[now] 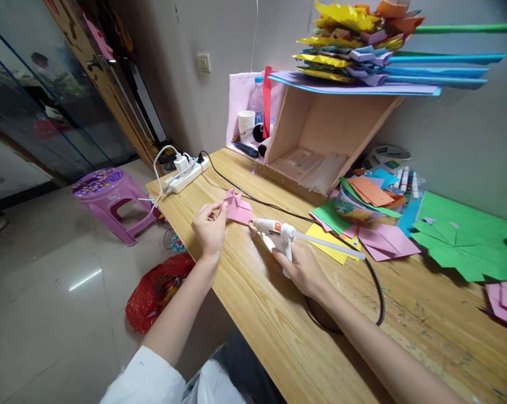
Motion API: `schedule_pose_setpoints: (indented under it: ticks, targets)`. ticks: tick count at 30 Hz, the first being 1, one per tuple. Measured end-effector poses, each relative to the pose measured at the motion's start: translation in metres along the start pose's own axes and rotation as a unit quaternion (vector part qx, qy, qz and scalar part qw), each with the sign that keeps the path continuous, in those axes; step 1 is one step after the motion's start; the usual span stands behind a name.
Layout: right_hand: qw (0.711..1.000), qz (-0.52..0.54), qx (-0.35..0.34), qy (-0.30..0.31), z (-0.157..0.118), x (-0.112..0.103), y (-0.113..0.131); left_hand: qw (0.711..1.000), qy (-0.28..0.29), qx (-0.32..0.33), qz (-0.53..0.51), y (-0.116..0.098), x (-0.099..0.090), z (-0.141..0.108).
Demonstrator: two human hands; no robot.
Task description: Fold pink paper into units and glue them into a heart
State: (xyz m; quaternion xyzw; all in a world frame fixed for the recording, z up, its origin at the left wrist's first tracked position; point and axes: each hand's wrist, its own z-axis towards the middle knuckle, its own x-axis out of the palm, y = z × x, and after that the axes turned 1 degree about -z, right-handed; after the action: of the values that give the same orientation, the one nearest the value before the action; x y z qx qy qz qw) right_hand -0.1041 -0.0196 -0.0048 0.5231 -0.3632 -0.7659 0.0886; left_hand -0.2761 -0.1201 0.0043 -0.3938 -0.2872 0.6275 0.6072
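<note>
Between its thumb and fingers, my left hand (211,226) pinches a folded pink paper piece (239,209) above the wooden table (262,331). My right hand (303,266) is wrapped round the handle of a white glue gun (281,233), whose nozzle is close to the right edge of the pink paper. A translucent glue stick (331,245) juts out of the gun's rear. Whether the nozzle touches the paper, I cannot tell.
A black cable (274,208) crosses the table. A power strip (187,175) lies at the left end. Behind stand a wooden box (308,132) and a tub of paper pieces (354,205). Green paper (480,241) lies right; a purple stool (110,196) and red bag (146,297) are on the floor.
</note>
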Motion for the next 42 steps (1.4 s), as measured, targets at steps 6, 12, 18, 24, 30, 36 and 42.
schedule_pose_setpoints:
  ticks: [6, 12, 18, 24, 30, 36, 42]
  targets:
    - [1.0, 0.011, -0.006, 0.006, 0.0, 0.0, 0.0, 1.0, -0.008, 0.005, -0.007, -0.001, 0.0, 0.0]
    - [1.0, 0.014, -0.011, 0.012, 0.0, 0.0, 0.002, 1.0, -0.006, -0.015, -0.004, -0.001, 0.0, 0.0]
    - [1.0, 0.018, -0.016, 0.014, 0.0, -0.001, 0.001, 1.0, -0.011, -0.02, -0.008, -0.002, -0.001, 0.0]
    - [0.999, 0.038, 0.003, -0.02, -0.005, -0.002, 0.001, 0.997, -0.051, -0.052, -0.017, 0.003, -0.002, 0.002]
    - [0.982, 0.089, 0.077, -0.148, 0.023, -0.016, -0.009, 0.981, -0.061, -0.139, -0.124, 0.003, -0.003, 0.005]
    - [0.981, -0.078, 0.087, -0.153, 0.091, -0.023, -0.028, 0.927, 0.155, -0.279, -0.198, -0.031, -0.005, -0.008]
    - [0.98, -0.088, 0.101, -0.144, 0.08, -0.028, -0.026, 0.775, 0.337, -0.44, -0.304, -0.079, -0.001, -0.033]
